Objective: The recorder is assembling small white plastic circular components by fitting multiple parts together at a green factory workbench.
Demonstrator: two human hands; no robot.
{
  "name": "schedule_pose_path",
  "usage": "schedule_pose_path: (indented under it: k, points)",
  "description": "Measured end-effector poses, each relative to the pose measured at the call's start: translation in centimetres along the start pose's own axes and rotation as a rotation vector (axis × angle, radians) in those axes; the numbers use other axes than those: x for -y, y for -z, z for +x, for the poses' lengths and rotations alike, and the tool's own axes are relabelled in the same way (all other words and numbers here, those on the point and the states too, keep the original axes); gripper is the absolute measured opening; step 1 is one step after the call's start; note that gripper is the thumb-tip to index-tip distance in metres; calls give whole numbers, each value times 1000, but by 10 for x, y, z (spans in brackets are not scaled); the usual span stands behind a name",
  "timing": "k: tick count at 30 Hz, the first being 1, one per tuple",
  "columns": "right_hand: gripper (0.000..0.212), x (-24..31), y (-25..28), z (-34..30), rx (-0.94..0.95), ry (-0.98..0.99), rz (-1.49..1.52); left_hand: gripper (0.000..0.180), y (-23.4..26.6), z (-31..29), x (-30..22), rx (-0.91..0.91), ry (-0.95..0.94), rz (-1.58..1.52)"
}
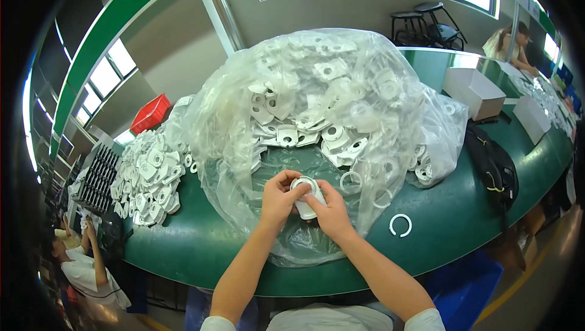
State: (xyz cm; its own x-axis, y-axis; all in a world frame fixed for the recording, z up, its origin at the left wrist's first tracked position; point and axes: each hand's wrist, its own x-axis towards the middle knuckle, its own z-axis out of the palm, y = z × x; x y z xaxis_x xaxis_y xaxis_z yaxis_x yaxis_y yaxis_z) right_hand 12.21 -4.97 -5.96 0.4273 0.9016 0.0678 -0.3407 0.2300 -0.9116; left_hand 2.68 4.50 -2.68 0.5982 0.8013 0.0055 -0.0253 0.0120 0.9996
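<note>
Between my two hands is a white plastic housing [306, 209] with a round ring at its upper end. My left hand [279, 195] grips its left side, thumb laid across the ring. From the right, my right hand [331, 207] holds it too, thumb pressed on its face. Both hands are above the opened clear plastic bag [225, 185], which spreads over the green table. Many similar white housings [332, 133] lie heaped inside the bag, beyond my hands. A white ring [350, 180] rests on the bag just right of my right hand.
An open white ring [400, 225] lies on the green table [201, 264] at right. A pile of white parts [149, 172] sits at left, near a red crate [150, 113]. At right are a black bag [492, 166] and a white box [474, 93]. Other people sit at both sides.
</note>
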Motion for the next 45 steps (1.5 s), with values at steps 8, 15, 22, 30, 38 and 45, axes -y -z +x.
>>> schedule_pose_path:
  k: [8, 15, 22, 30, 38, 45]
  points:
    - [26, -13, 8, 1, -21, 167, -173, 25, -56, -23, -33, 191, -814, 643]
    - [33, 7, 2, 2, 111, -138, -30, 15, -173, -28, 4, 825, -970, 894]
    - [27, 2, 3, 7, 76, -110, 64, 24, -165, -11, 0, 856, -881, 1009]
    - [30, 11, 4, 3, 83, -66, -40, 13, -5, -8, -63, 68, -336, 163]
    - [44, 15, 5, 2, 79, -151, 67, 15, 23, -7, -18, -56, -36, -228]
    - [45, 12, 2, 3, 23, -147, 49, 15, 17, -18, -5, -54, 47, -224]
